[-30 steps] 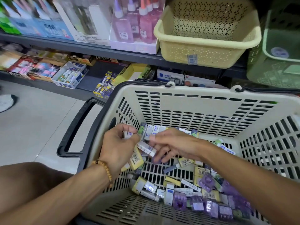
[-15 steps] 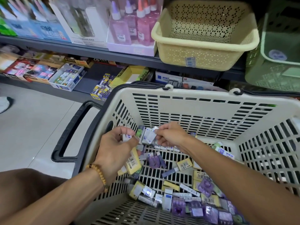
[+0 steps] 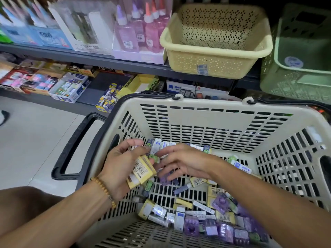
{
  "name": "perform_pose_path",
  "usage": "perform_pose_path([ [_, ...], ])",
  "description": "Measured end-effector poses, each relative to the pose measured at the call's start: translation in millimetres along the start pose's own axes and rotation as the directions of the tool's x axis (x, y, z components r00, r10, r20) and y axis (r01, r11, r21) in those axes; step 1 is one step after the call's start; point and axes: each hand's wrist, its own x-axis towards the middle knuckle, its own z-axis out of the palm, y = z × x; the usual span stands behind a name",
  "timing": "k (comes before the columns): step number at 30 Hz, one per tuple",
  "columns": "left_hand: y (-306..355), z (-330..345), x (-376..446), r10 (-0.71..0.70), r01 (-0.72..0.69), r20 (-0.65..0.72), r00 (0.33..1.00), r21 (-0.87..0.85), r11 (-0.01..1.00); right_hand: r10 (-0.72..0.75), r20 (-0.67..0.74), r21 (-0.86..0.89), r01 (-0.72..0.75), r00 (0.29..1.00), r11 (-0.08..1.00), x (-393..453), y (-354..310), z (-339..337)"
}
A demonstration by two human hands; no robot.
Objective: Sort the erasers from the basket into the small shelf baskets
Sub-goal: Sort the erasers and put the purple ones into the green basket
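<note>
A beige slotted shopping basket [image 3: 211,111] with black handles holds several loose erasers [image 3: 206,212] in yellow, white and purple wrappers. My left hand [image 3: 120,169], with a bead bracelet on the wrist, grips a stack of erasers: yellow-wrapped ones [image 3: 141,172] in the palm and white and green ones at the fingertips. My right hand [image 3: 182,161] reaches to that stack and its fingertips pinch a small green and white eraser [image 3: 155,158] against it. A cream perforated shelf basket [image 3: 215,43] stands on the shelf above, and a green one [image 3: 300,58] beside it on the right.
Pink and purple glue bottles [image 3: 143,27] in a display box stand left of the cream basket. Boxes of stationery [image 3: 69,88] fill the lower shelf. A tiled floor [image 3: 32,133] lies to the left. My knee [image 3: 23,203] shows at the lower left.
My right hand has dropped a little from the far wall and brought a small eraser to the stack in my left hand. The view has shifted slightly.
</note>
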Motion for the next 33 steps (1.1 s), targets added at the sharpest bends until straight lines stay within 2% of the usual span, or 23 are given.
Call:
perform_pose_path([
  [2, 1, 0, 0, 0.003, -0.003, 0.013, 1.000, 0.011, 1.000, -0.009, -0.002, 0.043, 0.009, 1.000, 0.999, 2, 5, 5],
  [6, -1, -2, 4, 0.044, -0.039, -0.034, 0.998, 0.130, 0.991, -0.028, -0.128, 0.145, 0.047, 0.991, 0.988, 3, 7, -10],
  [8, -2, -3, 6, 0.053, -0.042, -0.060, 0.997, 0.171, 0.984, -0.013, -0.223, 0.057, 0.026, 0.975, 0.998, 1, 5, -22],
  [11, -2, -4, 8, 0.067, -0.051, -0.074, 0.995, 0.201, 0.978, 0.002, -0.373, -0.183, -0.076, 0.928, 0.980, 7, 6, -30],
  [16, -5, -6, 13, 0.094, -0.071, -0.105, 0.990, 0.205, 0.976, -0.010, -0.473, -0.229, -0.112, 0.881, 0.967, 29, 5, -29],
  [20, -8, -7, 18, 0.095, -0.070, -0.133, 0.987, 0.177, 0.982, 0.002, -0.446, -0.040, -0.023, 0.895, 0.999, 37, 3, -23],
  [25, -10, 1, 25, 0.100, -0.076, -0.170, 0.980, 0.144, 0.987, -0.095, -0.451, -0.216, -0.005, 0.888, 0.976, 13, -2, -10],
  [30, -8, 16, 29, 0.119, -0.109, -0.179, 0.977, 0.064, 0.992, -0.077, -0.160, -0.174, 0.049, 0.984, 0.984, -24, -13, 18],
  [33, -10, 21, 34, 0.092, -0.091, -0.178, 0.980, 0.013, 0.996, -0.104, -0.190, -0.148, 0.076, 0.976, 0.986, -33, -14, 30],
])
